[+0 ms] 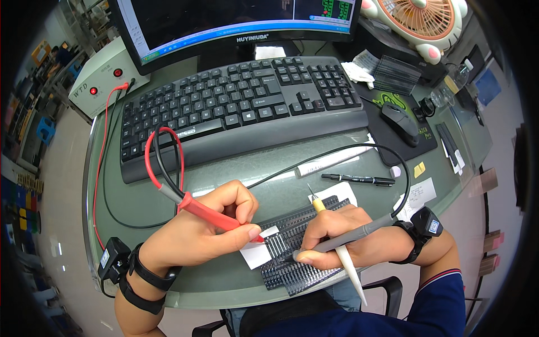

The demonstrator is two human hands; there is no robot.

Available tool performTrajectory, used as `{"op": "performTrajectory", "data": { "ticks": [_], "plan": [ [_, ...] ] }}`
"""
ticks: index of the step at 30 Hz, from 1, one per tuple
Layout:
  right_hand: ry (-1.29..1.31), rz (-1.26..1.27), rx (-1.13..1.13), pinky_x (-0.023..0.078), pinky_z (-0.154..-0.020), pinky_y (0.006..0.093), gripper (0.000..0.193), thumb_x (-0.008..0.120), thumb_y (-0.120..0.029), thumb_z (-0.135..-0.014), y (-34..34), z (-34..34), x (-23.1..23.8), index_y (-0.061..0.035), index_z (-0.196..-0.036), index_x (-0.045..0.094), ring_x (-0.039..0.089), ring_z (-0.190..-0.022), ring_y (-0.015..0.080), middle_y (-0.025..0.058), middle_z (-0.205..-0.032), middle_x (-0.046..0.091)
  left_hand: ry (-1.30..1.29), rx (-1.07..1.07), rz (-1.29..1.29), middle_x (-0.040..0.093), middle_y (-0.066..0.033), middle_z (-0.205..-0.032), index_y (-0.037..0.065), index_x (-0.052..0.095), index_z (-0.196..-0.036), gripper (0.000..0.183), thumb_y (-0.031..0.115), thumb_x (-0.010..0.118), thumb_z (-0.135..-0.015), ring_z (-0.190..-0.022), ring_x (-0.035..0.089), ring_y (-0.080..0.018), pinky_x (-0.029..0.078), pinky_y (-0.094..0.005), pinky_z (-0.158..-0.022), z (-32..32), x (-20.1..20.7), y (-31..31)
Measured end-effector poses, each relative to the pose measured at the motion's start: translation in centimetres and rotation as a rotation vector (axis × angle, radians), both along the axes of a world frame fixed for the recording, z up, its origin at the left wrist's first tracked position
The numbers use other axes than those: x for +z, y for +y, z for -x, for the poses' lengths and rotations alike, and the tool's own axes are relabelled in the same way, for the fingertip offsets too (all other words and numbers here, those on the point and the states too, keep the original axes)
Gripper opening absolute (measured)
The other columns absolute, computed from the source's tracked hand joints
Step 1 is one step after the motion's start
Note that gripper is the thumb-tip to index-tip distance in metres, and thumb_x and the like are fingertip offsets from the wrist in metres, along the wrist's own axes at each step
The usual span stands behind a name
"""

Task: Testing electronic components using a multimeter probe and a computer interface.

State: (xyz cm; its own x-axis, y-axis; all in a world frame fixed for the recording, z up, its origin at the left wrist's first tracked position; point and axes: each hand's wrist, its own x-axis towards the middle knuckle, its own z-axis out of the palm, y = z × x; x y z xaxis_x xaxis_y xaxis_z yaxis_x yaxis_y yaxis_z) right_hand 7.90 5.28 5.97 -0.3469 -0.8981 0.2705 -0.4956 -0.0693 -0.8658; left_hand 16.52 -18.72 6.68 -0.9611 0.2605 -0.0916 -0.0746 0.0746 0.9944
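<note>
My left hand is closed round a red test probe. The tip of that probe points down at the left edge of a dark ribbed tray with rows of small slots or parts. In my right hand is a grey test probe, its tip low over the middle of the tray. The same hand also holds a needle tool with a white tapered handle and yellow collar, needle pointing away from me. White paper lies partly under the tray. My right hand hides part of the tray.
Beyond my hands lie a black marker, a white strip and a keyboard. A mouse sits at right. The probe cables loop over the desk, the red one from a box. A monitor and fan stand behind.
</note>
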Motion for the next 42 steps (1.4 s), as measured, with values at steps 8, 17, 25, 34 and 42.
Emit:
{"op": "performTrajectory", "data": {
  "ticks": [8, 17, 25, 34, 42],
  "plan": [
    [0.033, -0.005, 0.005, 0.042, -0.046, 0.0295, 0.025, 0.070, -0.023, -0.087, 0.04, 0.07, 0.02, -0.0066, -0.082, 0.052, 0.056, -0.051, 0.0185, 0.0051, -0.064, 0.057, -0.018, -0.013, -0.034, 0.045, -0.0038, -0.089, 0.009, 0.041, -0.084, 0.027, 0.011, 0.068, -0.086, -0.077, 0.044, -0.0072, 0.044, -0.0223, -0.068, 0.12, -0.38, -0.24],
    [0.029, -0.002, 0.005, 0.042, -0.047, 0.0298, 0.024, 0.070, -0.022, -0.086, -0.03, 0.04, 0.19, -0.0061, -0.082, 0.052, 0.057, -0.052, 0.0189, 0.0057, -0.065, 0.057, -0.008, -0.020, -0.009, 0.046, -0.0038, -0.088, 0.009, 0.041, -0.083, 0.026, 0.011, 0.068, -0.085, -0.080, 0.042, -0.0089, 0.041, -0.0236, -0.070, 0.09, -0.20, -0.18],
    [0.016, 0.006, 0.007, 0.042, -0.047, 0.0297, 0.023, 0.071, -0.020, -0.085, -0.06, 0.03, 0.05, -0.0053, -0.082, 0.054, 0.056, -0.052, 0.0190, 0.0057, -0.066, 0.057, -0.028, -0.001, -0.057, 0.046, -0.0041, -0.089, 0.009, 0.041, -0.083, 0.024, 0.009, 0.065, -0.085, -0.078, 0.044, -0.0079, 0.043, -0.0228, -0.069, 0.05, -0.07, -0.22],
    [0.009, 0.015, 0.002, 0.042, -0.047, 0.0295, 0.023, 0.071, -0.020, -0.085, -0.05, 0.01, -0.11, -0.0056, -0.082, 0.053, 0.056, -0.052, 0.0181, 0.0052, -0.065, 0.056, -0.014, -0.016, -0.017, 0.043, 0.0011, -0.085, 0.008, 0.039, -0.081, 0.024, 0.008, 0.062, -0.088, -0.077, 0.042, -0.0068, 0.042, -0.0237, -0.069, 0.06, 0.06, -0.14],
    [0.018, 0.011, 0.006, 0.042, -0.047, 0.0289, 0.023, 0.071, -0.019, -0.085, 0.02, 0.13, 0.02, -0.0053, -0.083, 0.053, 0.056, -0.052, 0.0176, 0.0053, -0.065, 0.056, 0.002, -0.034, 0.019, 0.047, -0.0034, -0.089, 0.009, 0.041, -0.082, 0.025, 0.008, 0.065, -0.084, -0.078, 0.042, -0.0071, 0.043, -0.0223, -0.070, 0.07, 0.08, -0.25]
  ]
}}
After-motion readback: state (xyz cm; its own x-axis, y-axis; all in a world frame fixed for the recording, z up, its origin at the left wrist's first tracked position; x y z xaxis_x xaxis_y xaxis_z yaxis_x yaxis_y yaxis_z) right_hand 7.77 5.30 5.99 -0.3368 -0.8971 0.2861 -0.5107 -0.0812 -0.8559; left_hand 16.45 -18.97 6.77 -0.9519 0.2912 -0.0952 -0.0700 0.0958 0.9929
